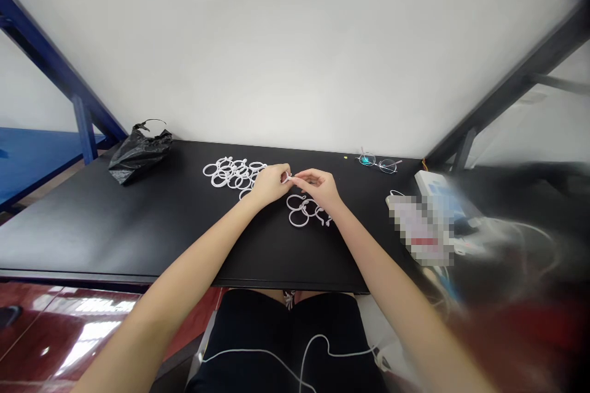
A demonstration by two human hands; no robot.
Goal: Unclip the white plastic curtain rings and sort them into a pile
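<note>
My left hand and my right hand meet above the black table, both pinching one small white plastic ring between their fingertips. A pile of several loose white rings lies just left of my left hand. A smaller group of linked white rings lies on the table under my right wrist.
A crumpled black plastic bag sits at the table's back left. Eyeglasses lie at the back right. A blurred-out object and a white box are at the right edge. A white cable crosses my lap.
</note>
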